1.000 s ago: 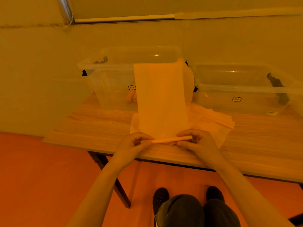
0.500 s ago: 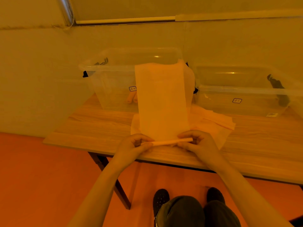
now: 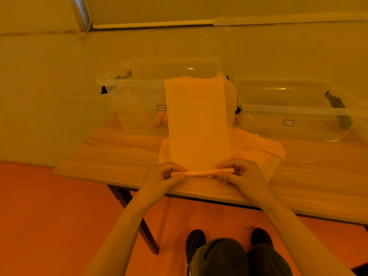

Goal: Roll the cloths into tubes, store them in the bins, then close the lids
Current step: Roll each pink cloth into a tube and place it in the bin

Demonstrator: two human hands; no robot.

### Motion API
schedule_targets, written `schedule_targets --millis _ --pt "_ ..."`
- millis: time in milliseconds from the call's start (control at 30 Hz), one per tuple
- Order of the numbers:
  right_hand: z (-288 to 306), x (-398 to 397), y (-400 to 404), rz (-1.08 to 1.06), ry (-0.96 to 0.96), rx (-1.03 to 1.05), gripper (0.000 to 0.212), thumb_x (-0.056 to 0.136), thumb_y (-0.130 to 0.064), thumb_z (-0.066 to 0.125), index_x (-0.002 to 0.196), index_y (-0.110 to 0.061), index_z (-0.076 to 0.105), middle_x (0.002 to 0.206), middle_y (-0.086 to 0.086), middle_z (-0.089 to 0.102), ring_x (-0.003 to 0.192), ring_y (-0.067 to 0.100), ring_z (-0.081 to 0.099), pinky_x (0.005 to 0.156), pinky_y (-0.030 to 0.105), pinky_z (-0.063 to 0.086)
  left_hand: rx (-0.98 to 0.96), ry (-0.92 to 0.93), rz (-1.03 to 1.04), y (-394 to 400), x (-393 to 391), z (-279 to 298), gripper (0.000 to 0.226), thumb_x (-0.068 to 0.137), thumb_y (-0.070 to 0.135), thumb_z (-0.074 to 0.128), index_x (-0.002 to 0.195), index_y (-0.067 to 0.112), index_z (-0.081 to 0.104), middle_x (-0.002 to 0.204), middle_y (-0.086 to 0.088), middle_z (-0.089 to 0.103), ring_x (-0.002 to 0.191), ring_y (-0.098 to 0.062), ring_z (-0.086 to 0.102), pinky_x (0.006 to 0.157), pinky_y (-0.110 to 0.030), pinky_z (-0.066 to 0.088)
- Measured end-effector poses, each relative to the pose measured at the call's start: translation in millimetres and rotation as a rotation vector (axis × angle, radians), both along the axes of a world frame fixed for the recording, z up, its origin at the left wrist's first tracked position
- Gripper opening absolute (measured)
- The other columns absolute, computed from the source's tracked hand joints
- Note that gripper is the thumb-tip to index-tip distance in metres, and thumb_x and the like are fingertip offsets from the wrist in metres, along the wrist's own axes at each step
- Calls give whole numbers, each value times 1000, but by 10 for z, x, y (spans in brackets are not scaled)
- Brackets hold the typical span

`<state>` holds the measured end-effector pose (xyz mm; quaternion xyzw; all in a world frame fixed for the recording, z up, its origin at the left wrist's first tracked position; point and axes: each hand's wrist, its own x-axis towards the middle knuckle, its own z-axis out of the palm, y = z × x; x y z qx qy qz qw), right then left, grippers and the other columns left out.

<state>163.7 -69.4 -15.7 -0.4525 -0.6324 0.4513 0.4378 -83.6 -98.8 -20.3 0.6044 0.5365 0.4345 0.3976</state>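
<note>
Near the front edge of the table (image 3: 111, 156), the left hand (image 3: 163, 177) and right hand (image 3: 242, 174) each pinch one end of the thin rolled edge of a cloth (image 3: 199, 124); its flat length runs up over the left bin (image 3: 137, 100), which holds two rolled tubes (image 3: 161, 119). More cloths (image 3: 258, 146) lie beneath, before the right bin (image 3: 294, 120)
</note>
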Motion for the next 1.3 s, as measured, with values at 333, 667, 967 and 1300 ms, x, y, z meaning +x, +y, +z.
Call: schedule_targets --millis 333,667,967,1300 --pt "14 -11 -18 12 20 -18 14 77 -12 76 88 -19 74 87 -5 72 80 13 69 70 26 57 14 6 2 -12 1 4 10 82 29 69 91 28 73 90 4 70 85 -12 65 72 -22 51" --pt "24 -23 -21 6 51 -28 7 81 -12 72 88 -13 72 79 -1 74 70 14 70 62 21 54 38 25 -6 -3 -14 -10 14 84 21 70 97 27 71 97 12 68 92 -4 63 78 -19 51" --pt "8 -15 -9 1 32 -11 9 80 -11 73 89 -13 73 82 -2 72 72 15 69 64 21 55 37 27 18 1 5 -8 9 85 28 67 94 29 72 93 10 68 88 -8 63 74 -20 50" --pt "15 -6 -21 12 10 2 14 77 -15 76 90 -20 73 91 0 72 80 13 70 70 24 57 32 23 33 -5 -4 -12 8 84 28 69 91 29 72 91 14 68 85 -6 62 71 -18 49"
